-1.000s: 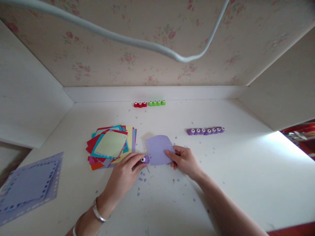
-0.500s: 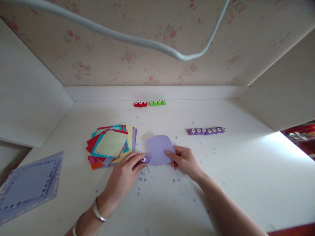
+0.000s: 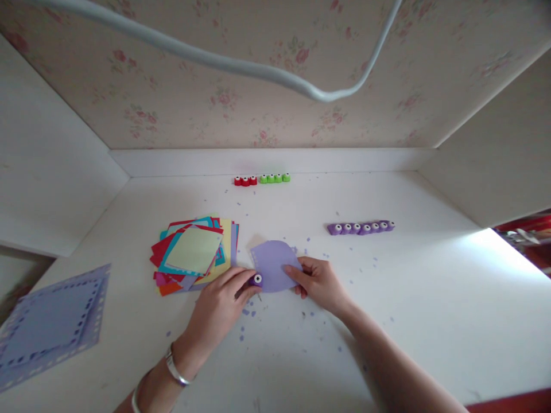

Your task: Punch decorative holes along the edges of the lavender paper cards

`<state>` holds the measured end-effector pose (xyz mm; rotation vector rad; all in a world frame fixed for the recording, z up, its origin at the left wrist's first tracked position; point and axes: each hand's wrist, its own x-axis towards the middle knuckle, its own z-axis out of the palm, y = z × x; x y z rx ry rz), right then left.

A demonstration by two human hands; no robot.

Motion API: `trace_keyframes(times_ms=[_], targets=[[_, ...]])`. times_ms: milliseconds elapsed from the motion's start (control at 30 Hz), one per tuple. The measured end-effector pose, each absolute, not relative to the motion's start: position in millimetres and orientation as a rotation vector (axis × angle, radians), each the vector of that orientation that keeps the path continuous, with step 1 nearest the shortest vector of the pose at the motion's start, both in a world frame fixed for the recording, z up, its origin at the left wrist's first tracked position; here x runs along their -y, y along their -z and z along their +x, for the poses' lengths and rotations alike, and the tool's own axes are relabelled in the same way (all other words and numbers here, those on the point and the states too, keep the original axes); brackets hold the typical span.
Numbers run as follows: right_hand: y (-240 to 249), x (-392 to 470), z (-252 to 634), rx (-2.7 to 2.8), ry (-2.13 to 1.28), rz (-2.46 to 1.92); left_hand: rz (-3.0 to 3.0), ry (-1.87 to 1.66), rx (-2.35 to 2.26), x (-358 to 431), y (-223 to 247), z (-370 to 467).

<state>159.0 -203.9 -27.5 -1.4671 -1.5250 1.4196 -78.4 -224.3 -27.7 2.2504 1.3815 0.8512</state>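
A small purple punch (image 3: 257, 279) with a white button is pinched in my left hand (image 3: 224, 298). It sits at the lower left edge of a sheet of purple paper (image 3: 274, 264), which has small holes along its left side. My right hand (image 3: 321, 282) grips the paper's right edge between thumb and fingers. Part of the punch is hidden by my left fingers. Small purple paper bits (image 3: 248, 312) lie on the table around the hands.
A stack of coloured paper (image 3: 193, 251) lies left of my hands. Purple punched sheets (image 3: 51, 321) are at the far left. Red punches (image 3: 245, 181) and green punches (image 3: 275, 179) line the back; a row of purple punches (image 3: 360, 228) stands to the right. A pale cable (image 3: 241, 67) crosses above.
The paper and my right hand have shifted a little left, and the paper's edge now meets the punch. The punch has moved slightly right in my left hand.
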Motion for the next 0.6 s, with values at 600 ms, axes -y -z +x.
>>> trace_keyframes(times_ms=[600], targets=[[17.4, 210.6, 151.6, 1.685, -1.15, -1.656, 2.35, -0.768, -1.332, 229.9, 26.9, -79.9]])
